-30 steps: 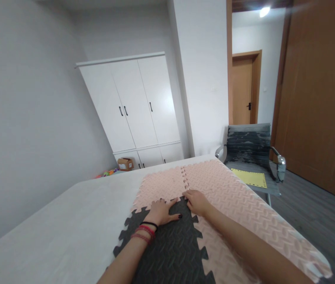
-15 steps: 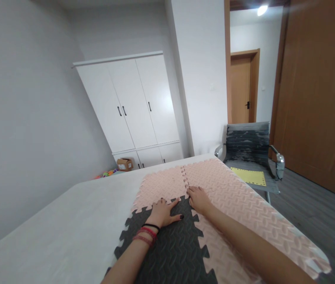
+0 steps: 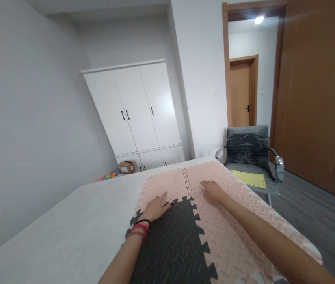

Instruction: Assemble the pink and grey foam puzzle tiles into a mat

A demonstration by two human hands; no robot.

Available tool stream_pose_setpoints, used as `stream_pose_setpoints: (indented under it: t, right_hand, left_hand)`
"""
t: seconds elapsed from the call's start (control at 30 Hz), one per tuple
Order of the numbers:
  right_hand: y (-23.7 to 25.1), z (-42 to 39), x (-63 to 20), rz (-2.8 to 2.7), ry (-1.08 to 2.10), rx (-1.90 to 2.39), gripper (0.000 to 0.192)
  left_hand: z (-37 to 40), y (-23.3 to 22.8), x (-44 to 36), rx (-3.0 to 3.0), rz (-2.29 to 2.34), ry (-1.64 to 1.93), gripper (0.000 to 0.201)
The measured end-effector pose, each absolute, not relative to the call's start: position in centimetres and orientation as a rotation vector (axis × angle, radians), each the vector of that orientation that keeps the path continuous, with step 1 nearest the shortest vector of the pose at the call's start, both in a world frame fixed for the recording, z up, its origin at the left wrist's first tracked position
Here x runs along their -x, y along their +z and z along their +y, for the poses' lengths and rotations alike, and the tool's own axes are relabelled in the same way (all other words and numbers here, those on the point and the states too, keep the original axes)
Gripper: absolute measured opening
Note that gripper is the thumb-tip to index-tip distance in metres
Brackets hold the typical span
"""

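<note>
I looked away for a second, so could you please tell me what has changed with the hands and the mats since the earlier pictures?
The right hand slid away from the black mat, forward onto the pink mat. The left hand shifted to the black mat's far left corner, fingers over the seam. Both stay flat and open, gripping nothing. The mats remain joined on the white table.
</note>
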State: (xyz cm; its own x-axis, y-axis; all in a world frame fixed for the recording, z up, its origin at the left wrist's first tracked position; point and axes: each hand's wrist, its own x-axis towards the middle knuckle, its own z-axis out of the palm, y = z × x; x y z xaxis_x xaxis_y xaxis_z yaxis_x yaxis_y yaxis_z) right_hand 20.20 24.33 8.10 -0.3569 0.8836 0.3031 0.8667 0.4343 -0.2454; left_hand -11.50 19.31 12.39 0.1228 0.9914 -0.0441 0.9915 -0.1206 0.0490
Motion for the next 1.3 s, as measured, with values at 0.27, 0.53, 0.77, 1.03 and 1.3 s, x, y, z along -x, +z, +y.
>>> stream_pose_setpoints:
  t: [0.27, 0.53, 0.77, 1.03, 1.3]
  right_hand:
    - [6.6, 26.2, -35.9, -1.758, 0.156, 1.941, 0.050]
    - [4.0, 28.2, -35.0, -1.757, 0.221, 1.894, 0.051]
    - [3.1, 28.6, -35.2, -1.788, 0.216, 1.839, 0.052]
    - [2.8, 28.8, -35.3, -1.854, 0.201, 1.760, 0.049]
    - [2.7, 28.6, -35.1, -1.903, 0.146, 1.760, 0.044]
  left_hand:
    - [22.9, 11.9, 21.5, -1.824, 2.421, 0.244, 0.042]
    - [26.4, 9.3, 21.5, -1.694, 2.521, 0.337, 0.040]
    - [27.6, 7.7, 20.7, -1.773, 2.482, 0.358, 0.039]
    - [28.1, 7.6, 21.0, -1.797, 2.437, 0.350, 0.039]
    - [26.8, 9.0, 20.9, -1.870, 2.401, 0.275, 0.040]
